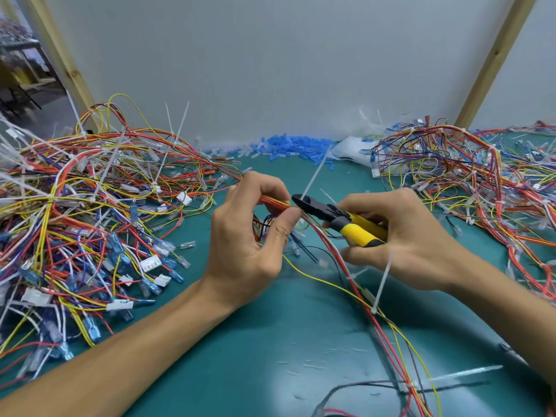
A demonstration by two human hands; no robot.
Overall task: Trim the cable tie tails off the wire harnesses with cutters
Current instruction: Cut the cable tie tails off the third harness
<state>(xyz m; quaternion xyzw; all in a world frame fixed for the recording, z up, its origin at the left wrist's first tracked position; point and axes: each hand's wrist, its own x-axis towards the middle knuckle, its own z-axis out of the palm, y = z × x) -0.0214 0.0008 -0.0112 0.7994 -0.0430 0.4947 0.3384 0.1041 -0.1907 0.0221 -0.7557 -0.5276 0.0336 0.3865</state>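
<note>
Bench [255, 356]: teal, tie scraps scattered at the front.
Left hand [240, 236]: grip pinching harness [272, 202] above the bench.
Right hand [406, 239]: grip wrapped round cutters [337, 216].
Tail [314, 173]: white, upright, base at the cutter tips.
Left heap [90, 206], right heap [481, 182]: tangled harnesses.
Sleeves [288, 150]: blue, along the wall.
</note>
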